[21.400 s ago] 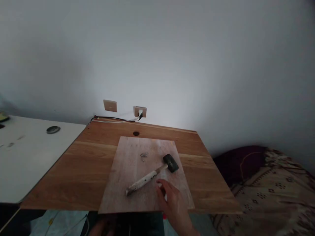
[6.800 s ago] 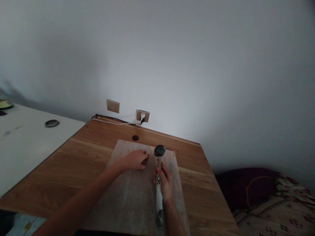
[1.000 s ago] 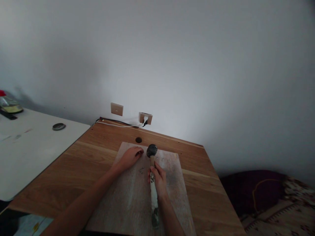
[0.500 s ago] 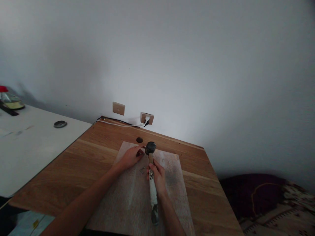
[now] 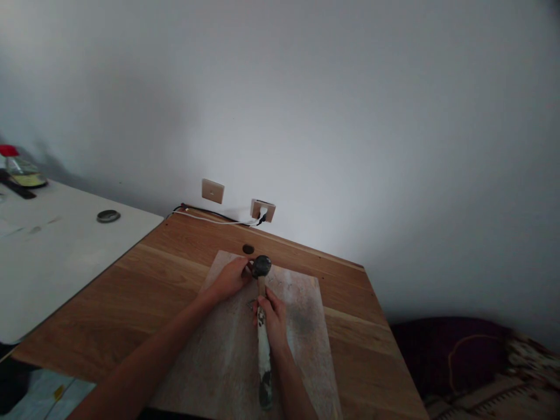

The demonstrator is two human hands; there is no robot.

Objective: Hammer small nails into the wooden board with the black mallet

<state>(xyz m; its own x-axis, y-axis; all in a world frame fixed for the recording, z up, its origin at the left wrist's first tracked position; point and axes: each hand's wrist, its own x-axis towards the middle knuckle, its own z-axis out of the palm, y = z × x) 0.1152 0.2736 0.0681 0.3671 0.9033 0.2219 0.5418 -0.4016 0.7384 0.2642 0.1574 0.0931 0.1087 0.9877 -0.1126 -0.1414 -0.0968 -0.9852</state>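
Observation:
A pale wooden board lies on the brown wooden desk. My right hand is wrapped round the whitish handle of a hammer. Its dark head sits low over the board's far edge. My left hand rests on the board just left of the hammer head, fingers pinched together on something too small to make out. A small heap of nails lies on the board between the two hands.
A white table adjoins the desk on the left, with a round dark lid and a red-capped jar. Wall sockets and cables run behind the desk. A patterned bed cover lies at the right.
The hammer head has shifted left and lower, closer to my left hand's fingertips. Both hands have drifted slightly left on the board.

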